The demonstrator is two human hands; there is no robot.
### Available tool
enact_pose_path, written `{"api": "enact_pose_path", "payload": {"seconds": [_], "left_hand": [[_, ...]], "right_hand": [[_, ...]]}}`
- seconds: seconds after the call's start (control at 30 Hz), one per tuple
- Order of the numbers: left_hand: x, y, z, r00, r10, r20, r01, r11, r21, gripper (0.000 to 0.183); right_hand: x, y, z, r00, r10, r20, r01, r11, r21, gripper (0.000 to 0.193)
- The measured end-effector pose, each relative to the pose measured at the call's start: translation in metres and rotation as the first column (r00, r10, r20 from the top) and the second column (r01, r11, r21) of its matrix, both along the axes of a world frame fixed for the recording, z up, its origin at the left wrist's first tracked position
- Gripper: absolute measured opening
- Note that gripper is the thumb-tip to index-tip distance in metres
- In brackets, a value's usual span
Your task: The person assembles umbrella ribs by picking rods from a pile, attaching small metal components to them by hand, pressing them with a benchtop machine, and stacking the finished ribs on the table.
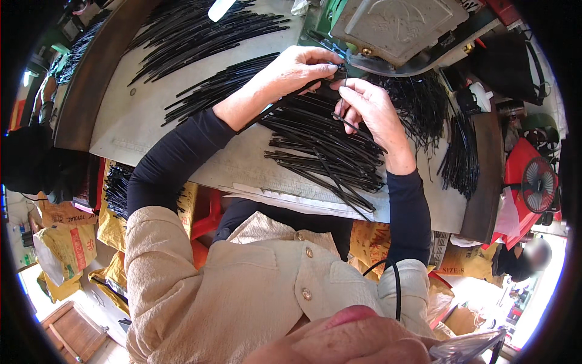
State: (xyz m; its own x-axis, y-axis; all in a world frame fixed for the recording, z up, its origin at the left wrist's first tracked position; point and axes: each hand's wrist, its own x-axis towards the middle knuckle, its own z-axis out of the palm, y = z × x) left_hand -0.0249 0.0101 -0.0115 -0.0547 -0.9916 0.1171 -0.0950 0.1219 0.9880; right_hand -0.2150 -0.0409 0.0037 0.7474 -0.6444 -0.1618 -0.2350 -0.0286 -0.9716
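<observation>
At the table's far side, close under the green-grey machine (400,27), my two hands work near each other. My left hand (297,70) is closed, thumb and fingers pinched on a thin black strip (267,111) that runs back beneath my forearm. Just to its right, my right hand (367,109) has its fingers curled together around a thin dark strip (348,121), part of which shows below the fingers. A loose pile of straight black strips (327,145) lies under and in front of both hands. The pinched tips are partly hidden by the fingers.
More black strips lie in a large pile (200,30) at the far left and a smaller bundle (218,88) beside my left wrist. Thin tangled black pieces (418,109) hang at the right. A dark wooden edge (91,67) borders the table's left; a fan (539,185) stands right.
</observation>
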Motion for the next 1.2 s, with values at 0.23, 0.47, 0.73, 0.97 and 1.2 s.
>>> {"api": "enact_pose_path", "payload": {"seconds": [0.23,0.47,0.73,0.97,1.2], "left_hand": [[0.001,0.002,0.008,0.999,0.019,-0.035,-0.015,0.993,0.115,0.029],[0.0,0.005,0.012,0.999,0.037,0.028,-0.042,0.977,0.211,0.029],[-0.002,0.008,0.014,0.997,0.02,0.08,-0.03,0.992,0.126,0.029],[0.004,0.009,0.014,0.944,-0.174,0.281,0.142,0.981,0.131,0.029],[0.013,0.004,0.013,0.942,-0.243,0.232,0.19,0.955,0.229,0.027]], "right_hand": [[-0.002,-0.001,-0.001,0.997,0.003,0.078,-0.013,0.992,0.127,0.028],[-0.002,0.002,0.002,0.995,0.003,0.102,-0.02,0.986,0.164,0.03],[0.0,0.018,0.014,0.966,0.256,0.029,-0.255,0.931,0.263,0.03],[-0.006,0.0,0.0,0.996,0.077,-0.036,-0.07,0.986,0.154,0.027],[-0.014,-0.011,-0.004,0.986,-0.07,0.151,0.027,0.963,0.27,0.027]]}}
